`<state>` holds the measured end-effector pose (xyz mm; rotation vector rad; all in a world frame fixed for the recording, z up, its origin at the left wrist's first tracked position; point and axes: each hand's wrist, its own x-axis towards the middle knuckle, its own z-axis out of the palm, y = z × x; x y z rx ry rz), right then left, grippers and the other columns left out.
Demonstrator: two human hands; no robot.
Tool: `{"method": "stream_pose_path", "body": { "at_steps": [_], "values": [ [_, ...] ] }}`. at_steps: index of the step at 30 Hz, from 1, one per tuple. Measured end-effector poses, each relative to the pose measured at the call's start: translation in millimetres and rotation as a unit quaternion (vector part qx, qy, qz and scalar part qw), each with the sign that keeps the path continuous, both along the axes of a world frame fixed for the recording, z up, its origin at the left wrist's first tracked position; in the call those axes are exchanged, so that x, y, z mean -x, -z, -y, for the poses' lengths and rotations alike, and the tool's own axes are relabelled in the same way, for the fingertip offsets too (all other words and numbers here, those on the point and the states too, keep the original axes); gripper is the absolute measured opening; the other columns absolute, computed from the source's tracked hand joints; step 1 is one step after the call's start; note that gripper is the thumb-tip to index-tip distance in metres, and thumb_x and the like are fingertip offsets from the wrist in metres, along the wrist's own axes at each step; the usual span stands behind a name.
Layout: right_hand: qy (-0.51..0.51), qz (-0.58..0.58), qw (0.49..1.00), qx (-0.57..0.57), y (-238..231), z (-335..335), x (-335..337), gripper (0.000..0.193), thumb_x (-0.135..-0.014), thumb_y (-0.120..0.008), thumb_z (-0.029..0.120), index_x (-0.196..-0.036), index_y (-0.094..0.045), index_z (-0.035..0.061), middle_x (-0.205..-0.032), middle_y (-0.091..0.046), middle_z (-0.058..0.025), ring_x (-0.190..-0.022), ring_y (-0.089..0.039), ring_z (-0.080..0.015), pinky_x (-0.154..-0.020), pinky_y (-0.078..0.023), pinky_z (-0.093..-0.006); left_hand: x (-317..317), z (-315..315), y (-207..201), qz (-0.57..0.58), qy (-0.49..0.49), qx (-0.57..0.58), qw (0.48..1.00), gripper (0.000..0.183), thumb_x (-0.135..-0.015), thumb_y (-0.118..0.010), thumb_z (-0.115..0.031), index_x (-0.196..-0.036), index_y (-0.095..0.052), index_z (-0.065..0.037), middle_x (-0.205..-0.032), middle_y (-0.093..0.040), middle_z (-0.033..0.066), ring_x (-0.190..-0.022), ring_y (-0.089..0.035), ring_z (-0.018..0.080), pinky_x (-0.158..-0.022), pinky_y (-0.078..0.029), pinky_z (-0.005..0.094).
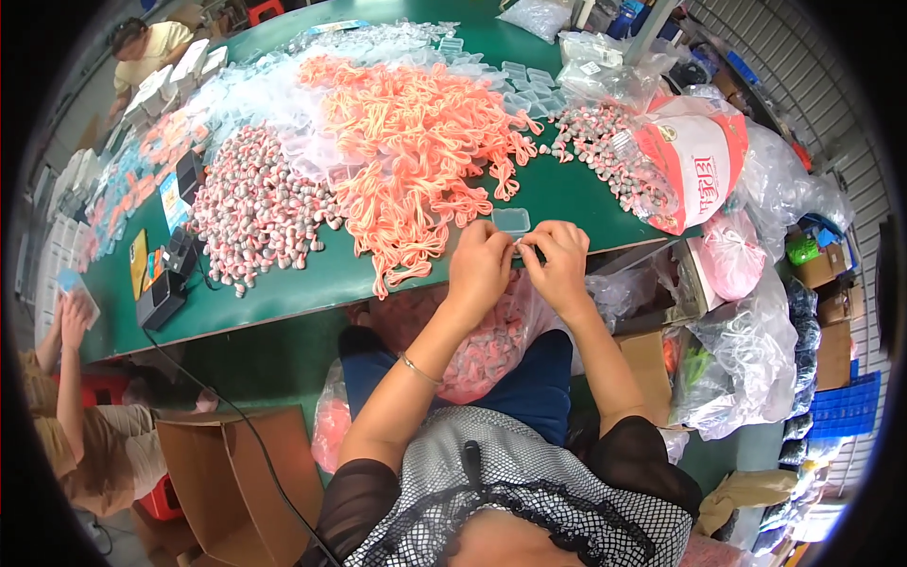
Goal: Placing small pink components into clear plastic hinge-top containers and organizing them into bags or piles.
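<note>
At the near edge of the green table [312, 283], my left hand [480, 265] and my right hand [556, 265] meet with fingertips pinched together. What sits between the fingers is too small to make out. Just beyond them lies a small clear plastic case [511, 221]. Left of my hands spreads a big heap of peach-orange looped cords [416, 142]. Farther left is a pile of small round pink-and-grey pieces [260, 203]. More such pieces [605, 142] spill on the right from a pink-and-white bag [694, 156].
Clear plastic cases [534, 85] cover the table's far side. A black box [161, 300] with a cable stands at the left edge. One co-worker [80, 378] sits at the left, another person [146, 57] at the far left. An open cardboard box [241, 482] stands on the floor.
</note>
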<state>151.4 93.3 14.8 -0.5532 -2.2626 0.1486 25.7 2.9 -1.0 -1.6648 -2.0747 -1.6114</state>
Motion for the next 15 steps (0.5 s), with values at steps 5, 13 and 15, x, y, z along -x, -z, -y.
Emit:
{"method": "stream_pose_path", "body": {
  "at_steps": [5, 13, 15],
  "values": [
    [-0.027, 0.031, 0.998, 0.041, 0.4, -4.4, -1.3, 0.008, -0.076, -0.072, 0.014, -0.082, -0.067, 0.0116, -0.087, -0.062, -0.0015, -0.089, -0.058, -0.0229, -0.084, -0.039, -0.0395, 7.1, 4.9, 5.0, -0.035, -0.009, 0.011, 0.999, 0.019, -0.077, -0.072, -0.012, -0.091, -0.065, -0.002, -0.090, -0.058, 0.0136, -0.086, -0.058, 0.0323, -0.072, -0.049, 0.0417],
    [-0.060, 0.020, 0.998, 0.028, -22.6, -60.9, 44.4, 0.012, -0.082, -0.064, 0.009, -0.092, -0.069, 0.0108, -0.092, -0.064, -0.0048, -0.091, -0.060, -0.0263, -0.078, -0.045, -0.0390, 10.9, 11.7, -1.2, -0.057, 0.020, 0.056, 0.997, 0.042, -0.071, -0.077, -0.019, -0.107, -0.062, -0.002, -0.093, -0.057, 0.0129, -0.089, -0.057, 0.0323, -0.076, -0.049, 0.0427],
    [-0.067, 0.081, 0.992, -0.068, -18.1, -75.0, 60.8, 0.016, -0.080, -0.068, 0.006, -0.095, -0.070, 0.0103, -0.099, -0.062, -0.0064, -0.098, -0.059, -0.0262, -0.080, -0.046, -0.0385, 12.3, 10.2, 0.2, -0.065, 0.025, 0.066, 0.995, 0.042, -0.071, -0.077, -0.018, -0.106, -0.062, -0.002, -0.093, -0.057, 0.0128, -0.090, -0.057, 0.0322, -0.077, -0.049, 0.0426]
  ]
}}
